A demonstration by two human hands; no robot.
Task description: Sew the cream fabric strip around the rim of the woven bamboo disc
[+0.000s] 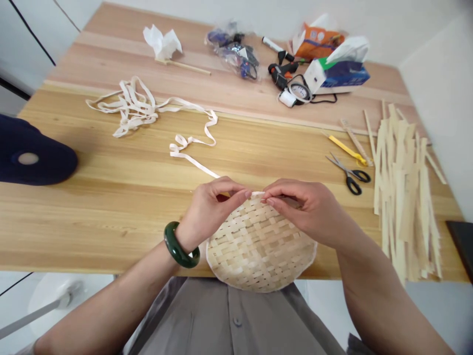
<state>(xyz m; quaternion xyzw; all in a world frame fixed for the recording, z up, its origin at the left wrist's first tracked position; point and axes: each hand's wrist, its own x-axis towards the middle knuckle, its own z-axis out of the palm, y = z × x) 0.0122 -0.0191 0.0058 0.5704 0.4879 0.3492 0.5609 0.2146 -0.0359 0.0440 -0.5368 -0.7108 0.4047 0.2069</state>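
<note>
Bamboo woven disc lying flat on wooden tabletop, just below my fingers, near table's edge. Left hand and right hand both curled, fingertips closed, pinching cream ribbon at disc's far rim. Ribbon's long run leaves up-left across table; left hand nearer it, right hand farther.

The person wears a grey buttoned shirt and dark green bangle.
</note>
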